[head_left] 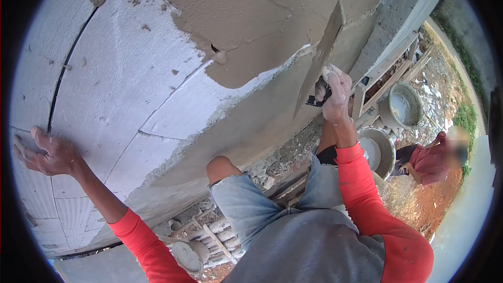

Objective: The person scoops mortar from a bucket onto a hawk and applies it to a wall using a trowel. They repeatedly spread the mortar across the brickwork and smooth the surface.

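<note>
My right hand [338, 91] is closed round the dark handle of a long plastering trowel [324, 55], whose blade is turned nearly edge-on beside the wall. My left hand [50, 154] holds nothing; its fingers are apart and rest against the pale block wall [115, 68] at the far left. Wet grey-brown plaster [257, 15] covers the upper part of the wall, with a ragged lower edge over the white blocks. A small dark hole shows near that edge. Below the bare blocks runs a band of smoother, lighter plaster [251, 120].
Two round tubs [385, 149] with greyish contents stand below right, and a bucket [188, 257] at lower left. Wooden planks [393, 71] lie along the wall's right end. Another person [427, 160] is on the ground at right. Rubble [267, 167] lines the wall's foot.
</note>
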